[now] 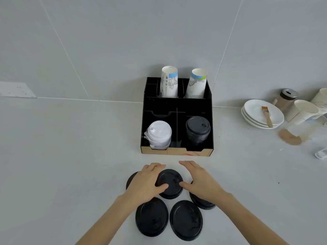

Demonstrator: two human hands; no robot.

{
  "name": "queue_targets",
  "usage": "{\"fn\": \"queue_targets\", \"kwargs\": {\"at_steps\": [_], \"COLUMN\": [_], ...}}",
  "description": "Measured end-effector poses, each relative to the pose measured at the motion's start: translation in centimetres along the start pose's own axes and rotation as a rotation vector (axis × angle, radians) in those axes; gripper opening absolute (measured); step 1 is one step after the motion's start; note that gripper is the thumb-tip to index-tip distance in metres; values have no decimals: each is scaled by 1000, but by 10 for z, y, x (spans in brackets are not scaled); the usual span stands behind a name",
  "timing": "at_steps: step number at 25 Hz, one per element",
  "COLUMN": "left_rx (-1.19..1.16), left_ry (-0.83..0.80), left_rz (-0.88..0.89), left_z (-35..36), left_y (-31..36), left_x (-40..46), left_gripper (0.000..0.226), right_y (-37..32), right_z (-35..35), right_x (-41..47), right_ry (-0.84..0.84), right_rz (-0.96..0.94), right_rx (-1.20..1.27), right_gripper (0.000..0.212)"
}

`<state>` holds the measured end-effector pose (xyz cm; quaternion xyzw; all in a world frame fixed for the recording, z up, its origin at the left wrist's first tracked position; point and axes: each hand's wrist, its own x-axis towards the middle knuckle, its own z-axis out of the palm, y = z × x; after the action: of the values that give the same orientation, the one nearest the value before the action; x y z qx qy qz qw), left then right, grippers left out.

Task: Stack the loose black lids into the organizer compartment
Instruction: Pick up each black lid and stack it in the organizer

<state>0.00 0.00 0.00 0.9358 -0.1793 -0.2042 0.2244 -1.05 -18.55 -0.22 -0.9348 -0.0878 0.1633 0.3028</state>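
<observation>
A black stack (pixel 198 131) already fills the organizer's (pixel 177 151) front-right compartment. Before it, five lids lie loose on the surface (pixel 70 156). Both hands, left (pixel 146 183) and right (pixel 200 181), spread around the middle lid (pixel 170 183).

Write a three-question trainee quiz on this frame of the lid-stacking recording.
1. Multiple choice: the stack of black plastic lids in the black organizer box sits in which front compartment? A) left B) right C) none
2. True or false: the stack of white plastic lids shares that compartment.
3. How many loose round black lids lie on the grey counter, counting those partly hidden by hands?

Key:
1. B
2. False; a divider separates them.
3. Five: the centre lid between the left hand and right hand, two nearer, two partly covered.
</observation>
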Motion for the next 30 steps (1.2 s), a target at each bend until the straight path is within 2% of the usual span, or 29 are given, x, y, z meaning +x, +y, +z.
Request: {"fn": "queue_targets", "kwargs": {"at_steps": [5, 10, 23, 30], "left_rx": [147, 206, 177, 95], "left_ry": [-79, -124, -123, -26], "left_rz": [-29, -12, 11, 65], "left_z": [14, 24, 21, 7], "left_y": [-7, -12, -12, -2], "left_x": [14, 18, 24, 29], "left_gripper": [68, 72, 75, 73], "right_y": [9, 13, 7, 5], "right_z": [16, 31, 28, 10], "right_x": [7, 14, 13, 8], "right_ry": [-127, -143, -60, 96], "right_rz": [-31, -34, 8, -24], "right_rx": [-27, -12, 69, 149], "right_gripper": [69, 72, 69, 64]}}
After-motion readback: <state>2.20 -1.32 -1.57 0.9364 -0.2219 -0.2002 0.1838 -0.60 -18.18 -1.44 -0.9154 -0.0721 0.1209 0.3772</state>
